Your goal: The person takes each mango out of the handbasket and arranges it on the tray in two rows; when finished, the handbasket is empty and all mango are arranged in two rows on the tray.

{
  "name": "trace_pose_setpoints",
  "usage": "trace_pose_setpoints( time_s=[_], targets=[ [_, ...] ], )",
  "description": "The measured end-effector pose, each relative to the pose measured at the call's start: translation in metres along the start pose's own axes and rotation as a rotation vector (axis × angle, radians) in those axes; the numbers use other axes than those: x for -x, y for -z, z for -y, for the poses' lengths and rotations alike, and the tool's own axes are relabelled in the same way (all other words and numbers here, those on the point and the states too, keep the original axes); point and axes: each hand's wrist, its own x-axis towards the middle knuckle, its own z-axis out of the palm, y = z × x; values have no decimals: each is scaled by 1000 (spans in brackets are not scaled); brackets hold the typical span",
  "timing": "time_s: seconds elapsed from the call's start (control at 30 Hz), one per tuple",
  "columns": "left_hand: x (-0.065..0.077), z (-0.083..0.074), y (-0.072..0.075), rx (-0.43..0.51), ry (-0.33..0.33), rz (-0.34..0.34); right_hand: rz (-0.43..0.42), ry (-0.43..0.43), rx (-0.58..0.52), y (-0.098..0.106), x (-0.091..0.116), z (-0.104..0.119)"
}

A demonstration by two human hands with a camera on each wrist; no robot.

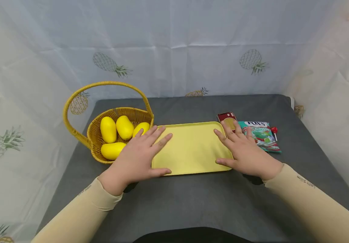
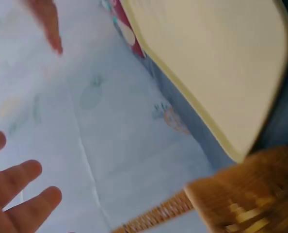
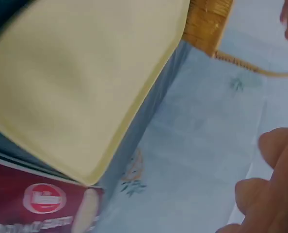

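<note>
A pale yellow rectangular tray (image 1: 192, 148) lies on the dark grey table between my two hands. Over its left end my left hand (image 1: 139, 157) is spread, fingers straight and holding nothing. My right hand (image 1: 245, 153) is spread the same way over the tray's right end, its palm free of any object. Behind the left hand stands a woven yellow basket (image 1: 131, 110) with a tall handle and several yellow mangoes (image 1: 125, 127) in it. Beyond the right fingers lie a dark red packet (image 3: 42, 206) and a green FOX'S candy bag (image 1: 259, 133), both partly covered by that hand.
A red lollipop (image 1: 274, 130) lies just right of the candy bag. White cloth (image 1: 174, 60) printed with pineapples hangs behind and on both sides of the table (image 1: 189, 206). The basket's handle (image 1: 107, 83) rises well above its rim at the left.
</note>
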Motion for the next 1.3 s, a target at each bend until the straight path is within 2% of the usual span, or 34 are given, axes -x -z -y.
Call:
trace_pose_setpoints(
  time_s=[0.13,0.27,0.37,0.47,0.53,0.63,0.8,0.93,1.0,1.1,1.2,1.3],
  targets=[
    [19,18,2,16,88,-188,2,-116,-31,-18,7,-15],
    [38,32,-3,68,266,-269,10,-204,-13,-49,15,-29],
    [51,44,-7,123,421,-295,19,-249,-23,-68,19,-35],
    [58,55,-9,171,551,-299,27,-278,-36,-77,21,-39],
    [59,61,-10,203,620,-276,35,-289,-40,-78,22,-42],
    [57,69,-12,241,689,-201,40,-288,-41,-79,23,-45],
    [48,79,-11,289,765,-82,37,-270,-40,-81,21,-47],
    [24,82,0,374,814,-57,22,-271,-45,-82,23,-49],
    [10,86,6,481,854,-57,20,-273,-49,-82,22,-49],
    [-11,98,12,738,932,-44,19,-278,-61,-82,21,-50],
    [-26,115,10,958,1017,5,16,-279,-70,-83,20,-50],
    [-39,129,6,1080,1079,69,11,-275,-73,-83,20,-50]
  ],
)
